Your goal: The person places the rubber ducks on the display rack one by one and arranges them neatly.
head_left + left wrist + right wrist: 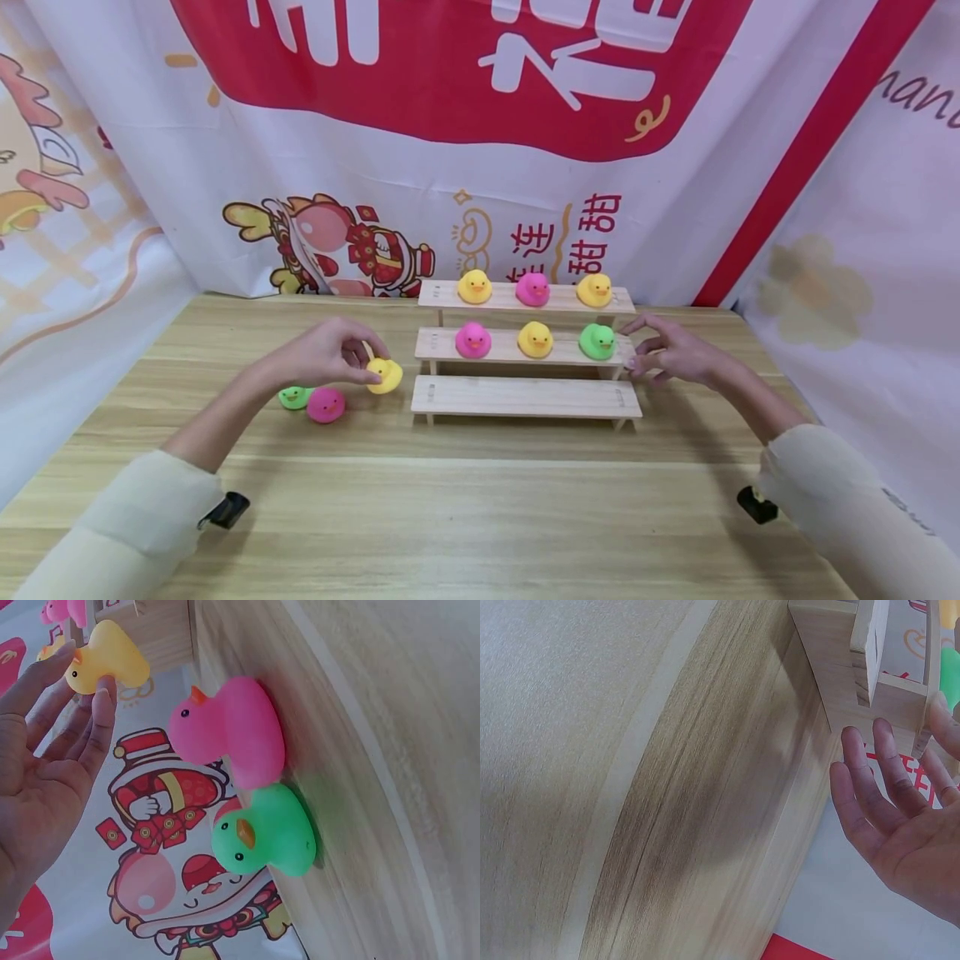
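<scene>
Between thumb and fingers, my left hand (335, 354) pinches a yellow rubber duck (385, 377), held up off the table left of a three-tier wooden stand (525, 397). Just beside that hand, a pink duck (238, 735) and a green duck (271, 832) sit together on the table. My right hand (675, 350) is at the right end of the stand, fingers spread and loosely bent; in the right wrist view its thumb (945, 724) lies against the middle tier's end. Whether it presses there I cannot tell.
The top tier holds a yellow duck (474, 287), a pink duck (532, 289) and another yellow duck (594, 290). On the middle tier sit a pink duck (473, 340), a yellow duck (535, 339) and a green duck (597, 342). A printed curtain (360, 158) hangs behind the wooden table (480, 517).
</scene>
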